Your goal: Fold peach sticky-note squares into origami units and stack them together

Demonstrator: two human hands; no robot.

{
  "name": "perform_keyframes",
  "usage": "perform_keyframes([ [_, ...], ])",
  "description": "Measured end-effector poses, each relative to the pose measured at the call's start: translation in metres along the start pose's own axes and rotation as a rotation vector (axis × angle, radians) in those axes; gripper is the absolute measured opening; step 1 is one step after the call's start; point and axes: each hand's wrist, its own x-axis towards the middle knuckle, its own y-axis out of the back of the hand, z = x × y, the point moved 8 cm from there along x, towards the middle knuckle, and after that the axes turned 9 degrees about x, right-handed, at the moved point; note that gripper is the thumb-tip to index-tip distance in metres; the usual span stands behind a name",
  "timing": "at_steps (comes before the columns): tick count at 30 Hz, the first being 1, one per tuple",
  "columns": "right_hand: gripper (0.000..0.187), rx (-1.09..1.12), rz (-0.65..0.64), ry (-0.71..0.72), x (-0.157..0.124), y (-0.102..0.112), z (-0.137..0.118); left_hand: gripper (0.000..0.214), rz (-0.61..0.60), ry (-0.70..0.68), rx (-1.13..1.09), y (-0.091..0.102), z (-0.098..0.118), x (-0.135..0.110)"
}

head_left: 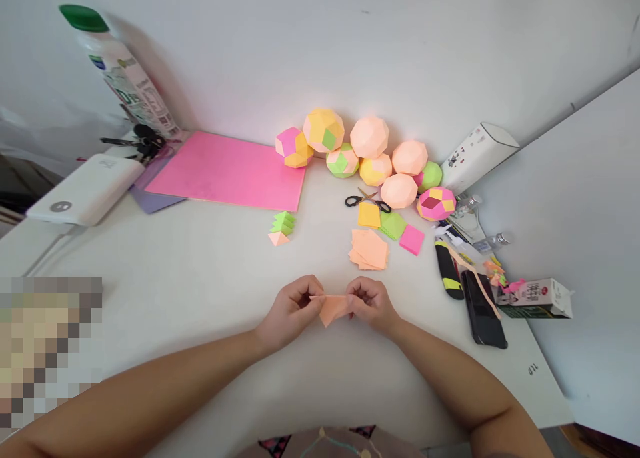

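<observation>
Together, your left hand [296,313] and right hand [373,303] pinch peach paper [332,307]
They grip opposite ends; loosely stacked sheets [370,250] lie beyond.

I have a small piece of light orange paper [331,307] between my left hand [294,310] and my right hand [374,305]. It looks folded; its upper edge is nearly straight, and one corner points toward my body.

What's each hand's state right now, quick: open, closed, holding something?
Left hand: closed, grip pinching the left end of a folded, peach-orange paper piece.
Right hand: closed, grip pinching the same piece's right end.
</observation>
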Motion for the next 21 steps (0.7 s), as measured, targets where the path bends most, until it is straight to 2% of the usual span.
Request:
perform_keyframes([
  [5, 0.013, 0.080, 0.009, 0.016, 0.001, 0.003, 0.001, 0.021, 0.009, 0.047, -0.043, 0.002, -0.002, 0.002],
  [15, 0.020, -0.103, -0.104, 0.050, -0.001, -0.009, -0.001, 0.012, -0.093, 0.050, 0.053, -0.009, -0.005, -0.002],
  [21, 0.020, -0.032, -0.040, 0.044, -0.001, -0.002, 0.000, 0.011, -0.044, 0.068, 0.028, -0.005, -0.004, -0.002],
])
